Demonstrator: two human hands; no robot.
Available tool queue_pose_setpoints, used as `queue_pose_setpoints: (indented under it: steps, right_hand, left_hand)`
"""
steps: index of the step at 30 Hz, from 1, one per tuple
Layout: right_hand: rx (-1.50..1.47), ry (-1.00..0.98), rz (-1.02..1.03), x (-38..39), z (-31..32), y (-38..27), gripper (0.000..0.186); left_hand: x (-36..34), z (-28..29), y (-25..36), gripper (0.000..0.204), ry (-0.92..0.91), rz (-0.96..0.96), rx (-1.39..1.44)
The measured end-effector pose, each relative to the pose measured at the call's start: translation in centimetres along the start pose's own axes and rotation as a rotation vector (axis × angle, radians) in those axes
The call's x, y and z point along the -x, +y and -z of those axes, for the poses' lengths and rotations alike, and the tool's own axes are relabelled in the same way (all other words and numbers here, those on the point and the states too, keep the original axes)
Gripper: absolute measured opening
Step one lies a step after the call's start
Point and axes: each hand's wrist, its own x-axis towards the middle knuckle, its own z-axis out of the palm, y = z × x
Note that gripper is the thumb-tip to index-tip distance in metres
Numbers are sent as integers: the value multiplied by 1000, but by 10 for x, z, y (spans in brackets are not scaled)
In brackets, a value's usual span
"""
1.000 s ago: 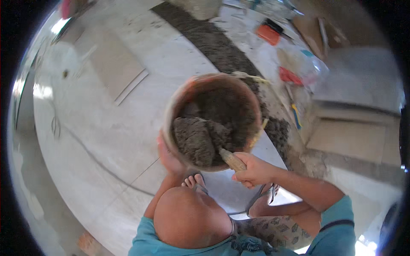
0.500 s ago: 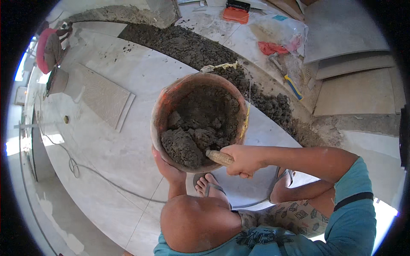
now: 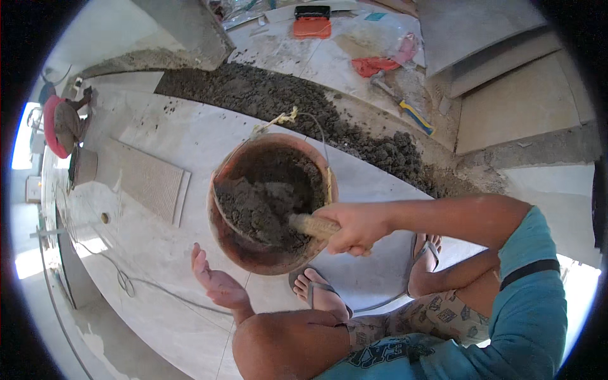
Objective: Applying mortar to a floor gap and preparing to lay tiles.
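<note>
A round bucket with a reddish inner wall stands in front of me, with dark grey mortar inside. My right hand is closed round the worn handle of a trowel at the bucket's near right rim. The trowel's blade reaches into the bucket under a heap of mortar, which hides most of it. My left hand is held off the bucket's near left side, fingers stretched out and holding nothing. A wire bail tied with yellowish cord rises at the far rim.
Large pale tiles cover the floor, with a strip of loose mortar beyond the bucket. A hammer lies far right near stacked tiles. A ridged-backed tile, a cable and another person are to the left.
My left hand has let go of the bucket's near left side and opened beside it. The trowel has lifted mortar toward the bucket's near left; my right hand keeps hold of it.
</note>
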Motion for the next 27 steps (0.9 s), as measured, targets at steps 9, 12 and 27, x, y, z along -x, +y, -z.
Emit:
queue_pose_setpoints:
  steps: [9, 12, 27]
  right_hand:
    - [-9, 278, 55, 144, 67, -29, 37]
    - [-67, 396, 50, 173, 95, -20, 37]
    - [877, 1108, -92, 52, 179, 133, 37]
  left_hand:
    - [-66, 21, 50, 78, -145, 82, 144]
    - [-92, 22, 91, 73, -247, 113, 202]
    - [-62, -82, 253, 45, -1569, 77, 219]
